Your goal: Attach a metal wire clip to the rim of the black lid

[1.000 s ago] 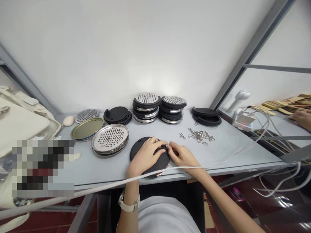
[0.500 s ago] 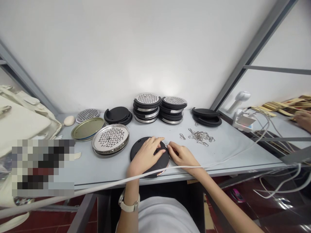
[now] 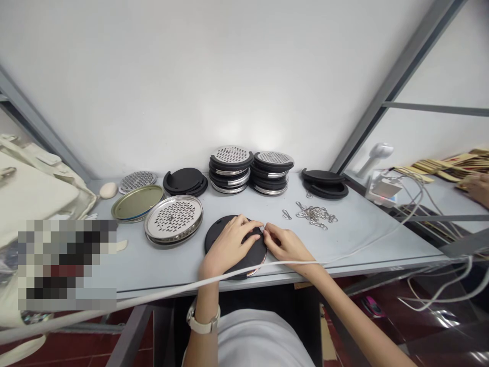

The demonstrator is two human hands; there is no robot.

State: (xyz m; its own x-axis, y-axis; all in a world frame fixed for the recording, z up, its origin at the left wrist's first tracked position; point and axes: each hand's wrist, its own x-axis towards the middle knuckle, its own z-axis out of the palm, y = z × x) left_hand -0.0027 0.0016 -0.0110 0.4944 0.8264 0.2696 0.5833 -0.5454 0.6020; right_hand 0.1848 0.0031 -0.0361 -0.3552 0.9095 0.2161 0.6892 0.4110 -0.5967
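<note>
Grey tabletop — left hand laid over a plain black disc.

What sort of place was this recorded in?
Likely a small assembly workshop: stacks of similar black and metal discs, small metal clips in a loose pile on the grey table, and another person's hand nearby.

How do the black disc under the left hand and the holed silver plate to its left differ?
The black disc is dark and dull; the silver plate is pale and shiny. Holes pattern the silver plate; the black disc's visible top is mostly plain. The left hand rests on the black disc and the right hand is at its edge; neither touches the silver plate. Both are round.
</note>
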